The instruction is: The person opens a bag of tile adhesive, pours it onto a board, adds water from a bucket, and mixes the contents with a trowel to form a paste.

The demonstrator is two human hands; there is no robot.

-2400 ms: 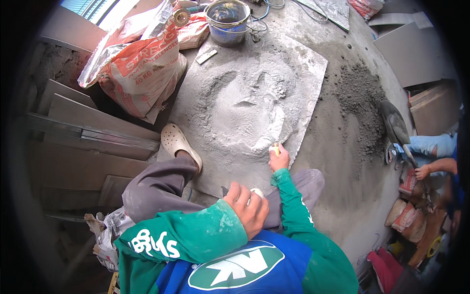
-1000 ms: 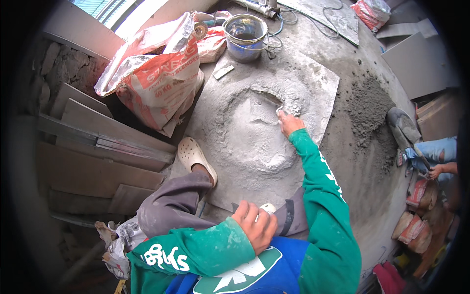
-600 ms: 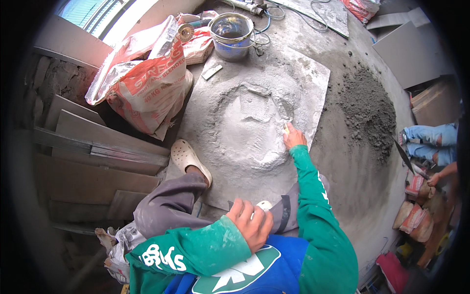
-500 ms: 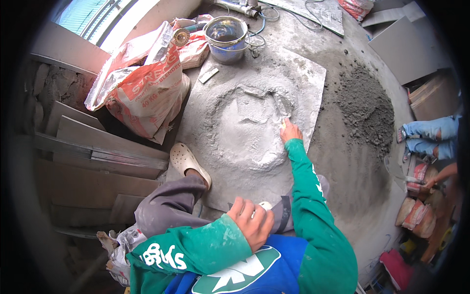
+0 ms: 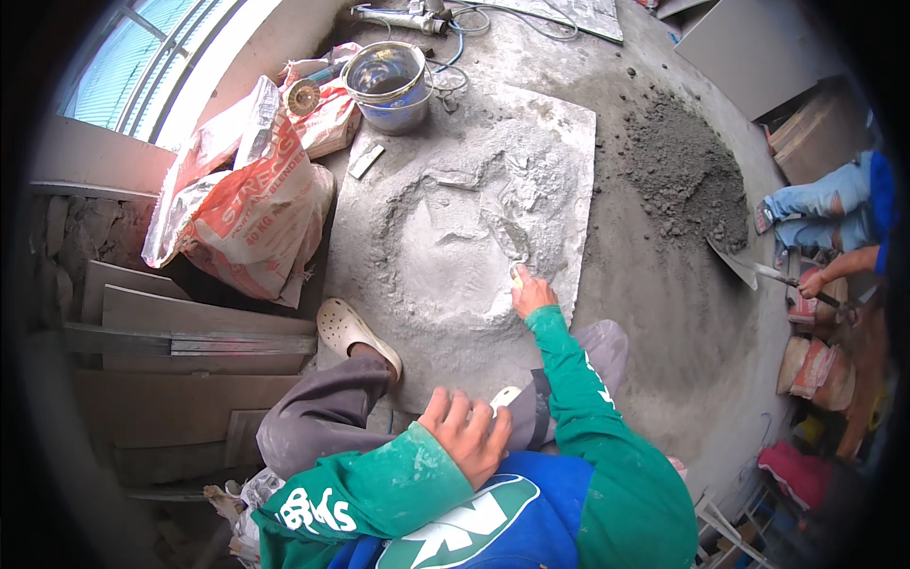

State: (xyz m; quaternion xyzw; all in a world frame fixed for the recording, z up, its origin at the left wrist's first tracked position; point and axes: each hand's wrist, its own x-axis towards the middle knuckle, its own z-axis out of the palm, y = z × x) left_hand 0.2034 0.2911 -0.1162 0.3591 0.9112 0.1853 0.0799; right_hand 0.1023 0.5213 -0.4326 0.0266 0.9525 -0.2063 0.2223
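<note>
My right hand [image 5: 534, 293] is closed round the handle of a trowel [image 5: 509, 235], whose blade lies in the pale cement powder [image 5: 445, 256]. The powder forms a ring-shaped heap with a hollow middle on a square board [image 5: 580, 142]. Some of the blade is coated in cement and hard to separate from the heap. My left hand [image 5: 466, 438] rests over my lap, fingers loosely bent and apart, holding nothing. A cream clog [image 5: 347, 332] on my foot stands at the board's near left edge.
A bucket [image 5: 387, 85] stands at the board's far left corner, beside a cement sack [image 5: 256, 213] and an angle grinder [image 5: 305, 95]. Dark sand [image 5: 687, 166] is piled at right, where another person holds a shovel [image 5: 749, 266]. Flat panels [image 5: 199, 322] stack at left.
The trowel and my right hand have drawn nearer to me, through the ring's right side. At right, the other person's shovel has moved to the sand pile. The view has shifted slightly.
</note>
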